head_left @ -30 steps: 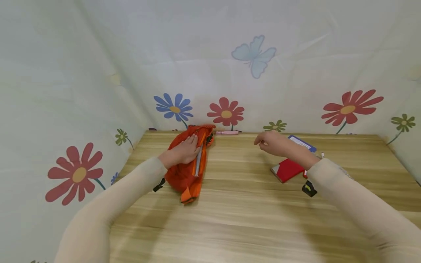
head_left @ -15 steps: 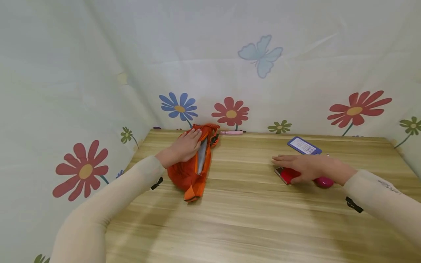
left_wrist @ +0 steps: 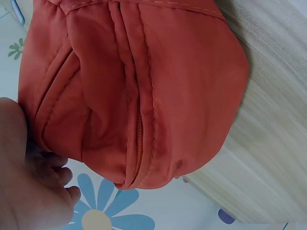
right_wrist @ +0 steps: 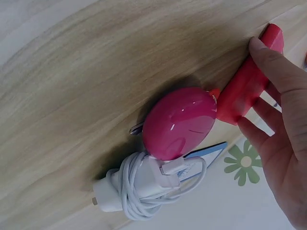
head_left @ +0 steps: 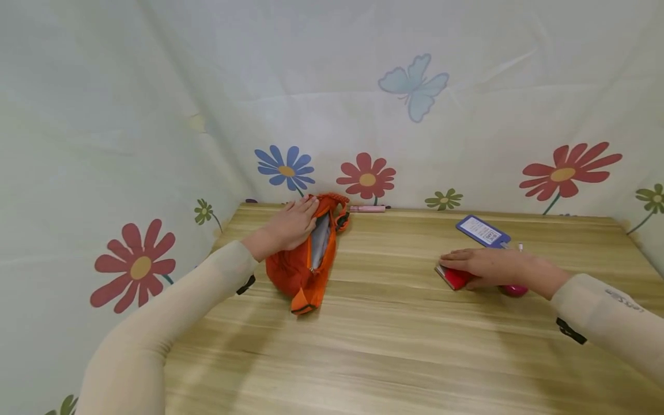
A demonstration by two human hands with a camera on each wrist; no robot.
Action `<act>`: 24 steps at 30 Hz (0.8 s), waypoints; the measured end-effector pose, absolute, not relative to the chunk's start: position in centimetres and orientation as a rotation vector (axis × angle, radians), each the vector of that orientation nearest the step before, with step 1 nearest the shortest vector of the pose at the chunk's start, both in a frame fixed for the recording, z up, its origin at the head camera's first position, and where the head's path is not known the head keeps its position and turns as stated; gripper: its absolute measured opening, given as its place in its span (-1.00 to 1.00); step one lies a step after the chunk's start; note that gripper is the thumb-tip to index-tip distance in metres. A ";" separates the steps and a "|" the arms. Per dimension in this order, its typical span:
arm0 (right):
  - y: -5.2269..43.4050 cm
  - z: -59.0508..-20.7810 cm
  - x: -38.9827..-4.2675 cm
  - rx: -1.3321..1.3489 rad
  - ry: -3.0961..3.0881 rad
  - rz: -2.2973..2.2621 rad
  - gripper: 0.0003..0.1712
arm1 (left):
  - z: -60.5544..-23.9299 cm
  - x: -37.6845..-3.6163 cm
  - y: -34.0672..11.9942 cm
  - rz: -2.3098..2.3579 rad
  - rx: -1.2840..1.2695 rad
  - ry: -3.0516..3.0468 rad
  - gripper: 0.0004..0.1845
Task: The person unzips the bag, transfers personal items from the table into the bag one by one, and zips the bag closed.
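An orange waist bag (head_left: pixel 290 274) with a black buckle lies at the table's left, its zip parted on a grey lining (head_left: pixel 320 239). My left hand (head_left: pixel 290 226) grips the bag near its upper edge; in the left wrist view its fingers (left_wrist: pixel 62 175) curl at the cloth's edge. On the right, my right hand (head_left: pixel 490 265) holds a small, flat red case (head_left: pixel 456 279) on the table. The right wrist view shows the thumb on one side of the red case (right_wrist: pixel 247 86) and fingers on the other; its exact kind is unclear.
Beside the red case lies a glossy magenta oval thing (right_wrist: pixel 180 124), then a white charger (right_wrist: pixel 148 184) wrapped in its cable. A blue card holder (head_left: pixel 482 230) lies behind the right hand. A pink pen (head_left: pixel 367 208) rests along the back edge, against the flowered curtain (head_left: pixel 332 115).
My right hand has come down and to the right onto the red case and now holds it. The left hand has shifted on the bag, whose opening has spread wider.
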State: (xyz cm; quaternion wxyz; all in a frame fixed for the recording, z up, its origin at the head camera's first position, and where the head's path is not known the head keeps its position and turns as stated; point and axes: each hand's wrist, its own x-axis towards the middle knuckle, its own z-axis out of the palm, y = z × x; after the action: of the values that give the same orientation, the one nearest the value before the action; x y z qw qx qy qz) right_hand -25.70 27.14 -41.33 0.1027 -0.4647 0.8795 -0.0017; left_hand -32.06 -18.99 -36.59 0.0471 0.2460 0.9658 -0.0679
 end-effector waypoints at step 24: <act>27.6 -41.9 -26.0 -1.592 2.712 0.164 -0.27 | -35.6 -31.9 -18.8 -0.289 0.749 2.898 -0.40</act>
State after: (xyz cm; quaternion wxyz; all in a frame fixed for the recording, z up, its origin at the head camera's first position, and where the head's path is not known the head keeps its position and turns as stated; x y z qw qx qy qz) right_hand -26.00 27.58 -41.89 -0.0035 -0.5055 0.8613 0.0520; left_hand -31.94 -18.78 -35.57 0.0674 0.2484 0.9616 -0.0958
